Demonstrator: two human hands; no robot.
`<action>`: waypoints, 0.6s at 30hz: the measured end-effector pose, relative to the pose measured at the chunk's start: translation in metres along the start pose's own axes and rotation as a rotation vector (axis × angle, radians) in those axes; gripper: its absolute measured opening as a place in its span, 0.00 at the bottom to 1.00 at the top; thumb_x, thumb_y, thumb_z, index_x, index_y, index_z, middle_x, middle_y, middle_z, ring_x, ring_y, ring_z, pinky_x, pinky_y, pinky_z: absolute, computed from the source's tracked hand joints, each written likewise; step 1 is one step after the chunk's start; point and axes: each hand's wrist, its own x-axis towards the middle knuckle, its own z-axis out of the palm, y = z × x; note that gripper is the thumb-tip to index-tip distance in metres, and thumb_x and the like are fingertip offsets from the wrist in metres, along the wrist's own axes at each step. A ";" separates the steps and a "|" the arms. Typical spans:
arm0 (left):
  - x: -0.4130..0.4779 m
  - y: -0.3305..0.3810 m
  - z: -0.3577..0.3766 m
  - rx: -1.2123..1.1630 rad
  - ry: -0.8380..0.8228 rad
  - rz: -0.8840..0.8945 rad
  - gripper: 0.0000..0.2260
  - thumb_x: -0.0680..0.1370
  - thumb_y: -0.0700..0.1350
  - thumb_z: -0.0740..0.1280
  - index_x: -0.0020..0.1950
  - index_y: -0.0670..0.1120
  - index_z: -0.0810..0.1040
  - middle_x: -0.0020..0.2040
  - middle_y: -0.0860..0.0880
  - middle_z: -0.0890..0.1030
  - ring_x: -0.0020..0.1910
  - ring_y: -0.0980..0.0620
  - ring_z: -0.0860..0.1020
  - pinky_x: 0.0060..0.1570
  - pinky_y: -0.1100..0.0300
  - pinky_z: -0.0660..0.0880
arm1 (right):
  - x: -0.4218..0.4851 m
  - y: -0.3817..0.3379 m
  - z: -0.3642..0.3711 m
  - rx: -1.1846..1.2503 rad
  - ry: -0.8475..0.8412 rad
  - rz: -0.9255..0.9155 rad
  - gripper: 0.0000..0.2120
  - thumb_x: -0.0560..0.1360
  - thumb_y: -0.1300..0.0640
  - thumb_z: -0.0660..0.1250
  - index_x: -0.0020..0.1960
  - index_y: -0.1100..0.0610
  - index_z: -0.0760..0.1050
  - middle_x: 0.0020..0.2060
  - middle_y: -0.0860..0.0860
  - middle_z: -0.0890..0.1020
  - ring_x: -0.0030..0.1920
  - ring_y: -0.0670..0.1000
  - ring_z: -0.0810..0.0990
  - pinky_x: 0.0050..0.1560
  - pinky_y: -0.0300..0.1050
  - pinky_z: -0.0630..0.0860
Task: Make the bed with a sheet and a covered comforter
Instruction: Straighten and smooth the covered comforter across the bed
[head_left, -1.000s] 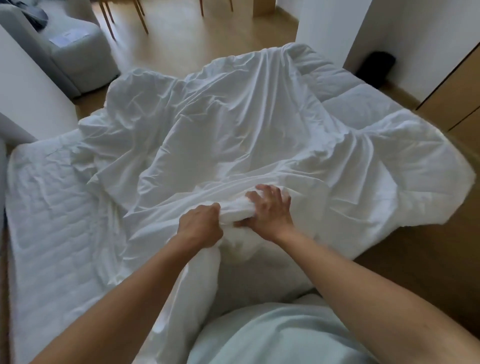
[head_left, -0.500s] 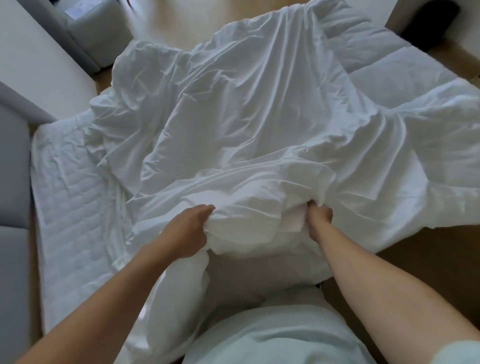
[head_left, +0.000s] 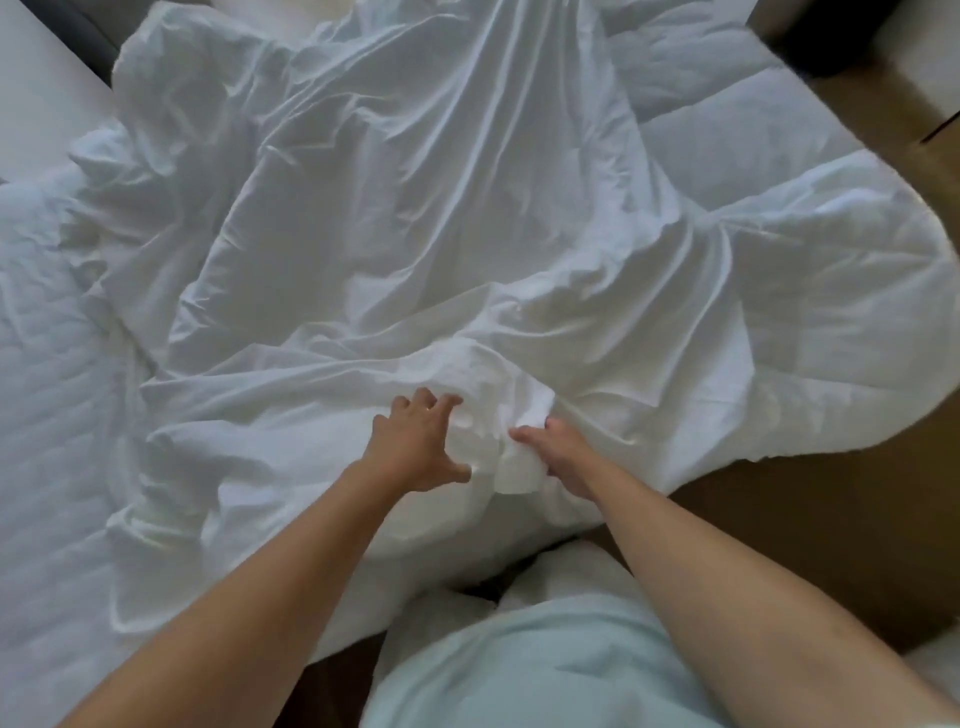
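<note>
Fingers of the left hand (head_left: 415, 447) are spread flat on the white cover (head_left: 415, 218), holding nothing; the right hand (head_left: 558, 457) is closed on its bunched fold at lower centre. Most of the cover lies beyond, toward the frame's top.

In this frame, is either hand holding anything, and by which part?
The right hand pinches a bunched fold of the white duvet cover near its front edge. The left hand lies spread open on the fabric, gripping nothing.
</note>
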 end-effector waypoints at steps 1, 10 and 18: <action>0.015 0.018 0.011 -0.020 -0.008 -0.010 0.47 0.66 0.63 0.76 0.79 0.56 0.55 0.74 0.46 0.63 0.71 0.41 0.64 0.64 0.42 0.70 | -0.004 0.002 -0.002 -0.053 -0.050 0.013 0.20 0.73 0.45 0.72 0.58 0.57 0.76 0.50 0.52 0.83 0.50 0.54 0.82 0.51 0.51 0.77; 0.072 0.030 0.100 0.178 -0.253 -0.098 0.33 0.74 0.46 0.66 0.77 0.49 0.60 0.69 0.41 0.69 0.68 0.38 0.68 0.64 0.42 0.73 | -0.008 0.050 -0.136 -0.340 0.432 0.000 0.14 0.79 0.52 0.64 0.63 0.54 0.77 0.60 0.53 0.79 0.57 0.54 0.77 0.53 0.44 0.73; 0.126 0.194 0.066 0.022 0.192 0.184 0.19 0.77 0.55 0.68 0.67 0.52 0.76 0.63 0.49 0.74 0.60 0.47 0.73 0.59 0.52 0.72 | 0.074 0.049 -0.301 -0.238 0.748 0.186 0.53 0.67 0.35 0.75 0.80 0.55 0.51 0.78 0.55 0.58 0.75 0.61 0.61 0.72 0.64 0.63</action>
